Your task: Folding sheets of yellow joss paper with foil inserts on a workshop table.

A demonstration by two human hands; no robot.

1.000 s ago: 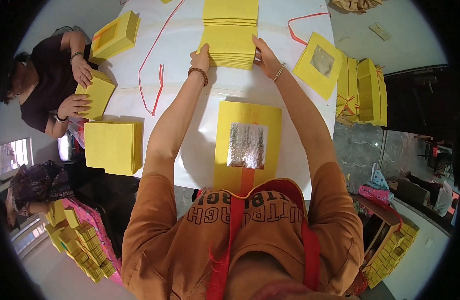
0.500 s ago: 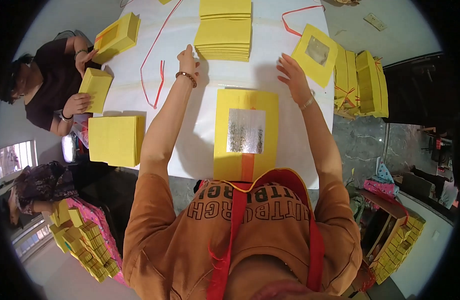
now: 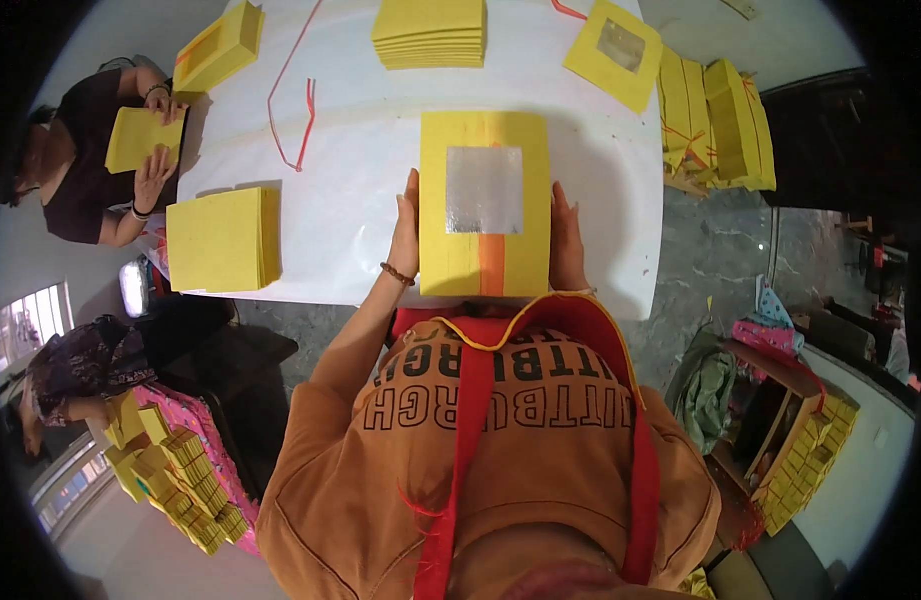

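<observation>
In front of my chest is a thick yellow paper bundle (image 3: 436, 260) with a silver square on top and an orange stripe running below it. Along its left side lies my left hand (image 3: 408, 232), wearing a beaded bracelet, its fingers pointing away from me. My right hand (image 3: 567, 238) presses the opposite side, so the bundle is gripped between both palms. The undersides of both hands are hidden.
The white table (image 3: 331, 240) holds a yellow stack (image 3: 218, 242) at left, a fanned stack (image 3: 429, 35) at the back and a silver-squared stack (image 3: 606, 75) at back right. Red string (image 3: 299, 160) lies loose. At left, a co-worker (image 3: 81, 200) holds a yellow bundle.
My hands have come inward and down from beyond the bundle to its two sides and now hold it. The tabletop things sit higher in view. The co-worker's bundle has moved left.
</observation>
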